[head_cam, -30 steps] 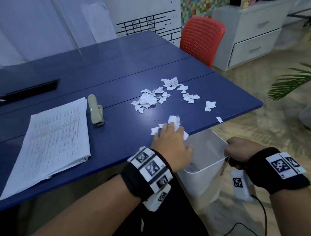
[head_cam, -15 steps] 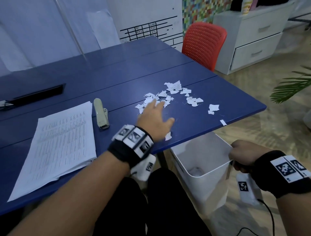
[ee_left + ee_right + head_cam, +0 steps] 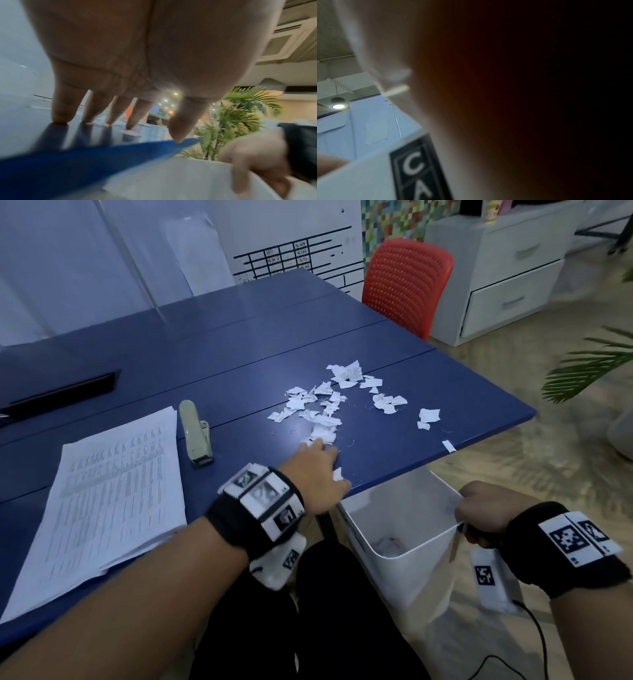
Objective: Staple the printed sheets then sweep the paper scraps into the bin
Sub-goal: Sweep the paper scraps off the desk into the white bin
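Torn white paper scraps lie scattered on the blue table near its right corner. My left hand lies flat on the table, straight fingertips pressing down at the near side of the scraps. One scrap sits by the thumb at the table edge. Just below that edge, my right hand grips the rim of the white bin; the left wrist view also shows this hand on the bin. The printed sheets lie at the left with the stapler beside them.
A red chair stands at the table's far right, a white drawer cabinet behind it. A black flat object lies at the far left. Plant leaves reach in from the right. A cable runs over the floor.
My left hand went from the table edge above the bin out to the scrap pile, then drew back slightly toward the edge. The right hand kept hold of the bin rim.
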Demonstrator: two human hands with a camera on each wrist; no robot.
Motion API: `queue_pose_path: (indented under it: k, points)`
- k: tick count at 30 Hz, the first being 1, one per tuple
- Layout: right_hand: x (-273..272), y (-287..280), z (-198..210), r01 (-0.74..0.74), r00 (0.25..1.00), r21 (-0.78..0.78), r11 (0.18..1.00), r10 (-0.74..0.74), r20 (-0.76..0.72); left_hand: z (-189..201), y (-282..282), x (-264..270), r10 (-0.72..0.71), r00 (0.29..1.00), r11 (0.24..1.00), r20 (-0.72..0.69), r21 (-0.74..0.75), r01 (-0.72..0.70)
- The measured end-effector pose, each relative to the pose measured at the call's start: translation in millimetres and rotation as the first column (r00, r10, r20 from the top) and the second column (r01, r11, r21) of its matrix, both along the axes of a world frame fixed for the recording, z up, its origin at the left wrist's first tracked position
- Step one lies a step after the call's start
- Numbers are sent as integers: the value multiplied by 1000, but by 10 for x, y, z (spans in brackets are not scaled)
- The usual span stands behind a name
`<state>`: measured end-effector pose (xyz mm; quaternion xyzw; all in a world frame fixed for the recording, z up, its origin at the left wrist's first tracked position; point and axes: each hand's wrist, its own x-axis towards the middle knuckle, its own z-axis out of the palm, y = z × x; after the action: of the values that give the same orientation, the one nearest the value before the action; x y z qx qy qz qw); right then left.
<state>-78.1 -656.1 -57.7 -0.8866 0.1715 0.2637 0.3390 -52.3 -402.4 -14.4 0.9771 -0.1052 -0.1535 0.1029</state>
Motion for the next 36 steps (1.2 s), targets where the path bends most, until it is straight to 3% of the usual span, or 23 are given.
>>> queue_pose_path:
  k: [5,11,13,17,22,26,31,33,36]
  points:
    - [-7,-16,14,-8,1000,3,1000,8,5,-137,-360,-489,-141,989,990,37,-4,142]
    - [7,0,20,-3,1000,-5,1000,3,16,-132,-576,-733,-288,957,946,37,-141,290]
    - [11,-6,12,3,1000,-10,1000,-3,17,-67,-528,-612,-263,963,948,64,-169,270]
    - [-3,-11,18,28,1000,-5,1000,-28,14,87,-312,-109,-72,975,972,212,-202,116]
    - [30,-5,42,19,1000,-25,1000,-19,5,137,-146,435,-28,998,999,53,-15,29]
    - [37,-23,33,22,1000,-27,999,-22,12,-29,-251,426,-140,988,986,-59,86,145]
    - [50,-62,27,25,1000,-7,1000,-24,1,-169,-574,-205,-321,946,939,-49,113,324]
    - [61,-56,25,16,1000,-10,1000,-16,3,-170,-676,-446,-403,915,912,-30,76,404]
    - [72,-31,29,1,1000,-1,1000,-1,-4,-147,-675,-519,-457,889,886,-12,-95,454]
